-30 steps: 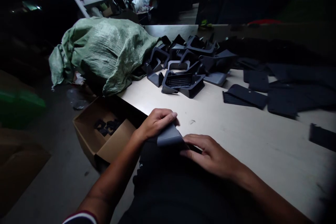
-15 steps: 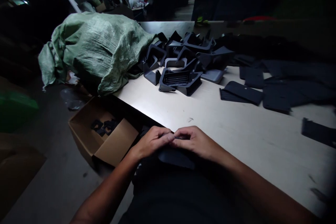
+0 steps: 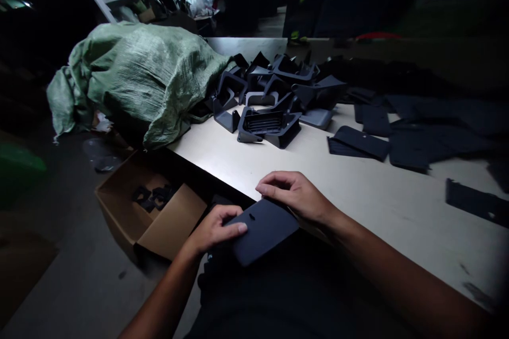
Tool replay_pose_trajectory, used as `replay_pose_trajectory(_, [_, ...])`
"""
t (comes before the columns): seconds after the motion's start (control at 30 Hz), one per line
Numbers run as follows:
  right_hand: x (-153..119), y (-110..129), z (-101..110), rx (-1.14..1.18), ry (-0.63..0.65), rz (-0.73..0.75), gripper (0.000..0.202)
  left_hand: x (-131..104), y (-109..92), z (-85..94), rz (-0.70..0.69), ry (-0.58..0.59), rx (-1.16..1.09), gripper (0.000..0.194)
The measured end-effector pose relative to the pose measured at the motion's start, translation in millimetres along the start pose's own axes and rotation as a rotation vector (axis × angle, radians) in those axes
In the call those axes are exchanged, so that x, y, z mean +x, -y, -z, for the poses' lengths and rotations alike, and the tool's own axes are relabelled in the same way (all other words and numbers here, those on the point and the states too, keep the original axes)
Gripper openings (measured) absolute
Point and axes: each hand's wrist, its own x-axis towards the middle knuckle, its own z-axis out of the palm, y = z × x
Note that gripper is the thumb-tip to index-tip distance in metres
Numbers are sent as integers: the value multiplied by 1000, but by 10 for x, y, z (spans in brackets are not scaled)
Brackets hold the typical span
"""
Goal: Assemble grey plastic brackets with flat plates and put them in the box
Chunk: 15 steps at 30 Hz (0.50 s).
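A dark, flat plastic plate (image 3: 267, 233) with rounded corners and a small slot lies tilted in front of my body. My left hand (image 3: 220, 229) is closed on its left end, thumb on top near the slot and the other fingers mostly hidden beneath. Just above the plate's upper edge is my right hand (image 3: 296, 193), its thumb and forefinger brought together in a pinch. Whether anything small sits between those fingertips, or whether its hidden fingers touch the plate, I cannot make out.
Black angular plastic frames (image 3: 270, 122) are heaped on the pale table (image 3: 214, 153). Flat dark plates (image 3: 358, 143) lie spread to the right. A green woven sack (image 3: 131, 74) rests at the left. Below it stands an open cardboard box (image 3: 170, 225) holding several small black parts.
The plate has turned so its broad face shows. My left hand has shifted down and left with it; my right hand has risen slightly and come apart from the left.
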Motion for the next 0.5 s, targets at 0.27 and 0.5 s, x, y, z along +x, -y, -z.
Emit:
replay_pose_trajectory(0.27, [-22,179,233,-351,-345,261,31,16,-86,77,-78,-67,161,29])
replay_pose_trajectory(0.5, [-247,-33,137,-62,-39,-119,47,15,12,104,-212,-87,138,32])
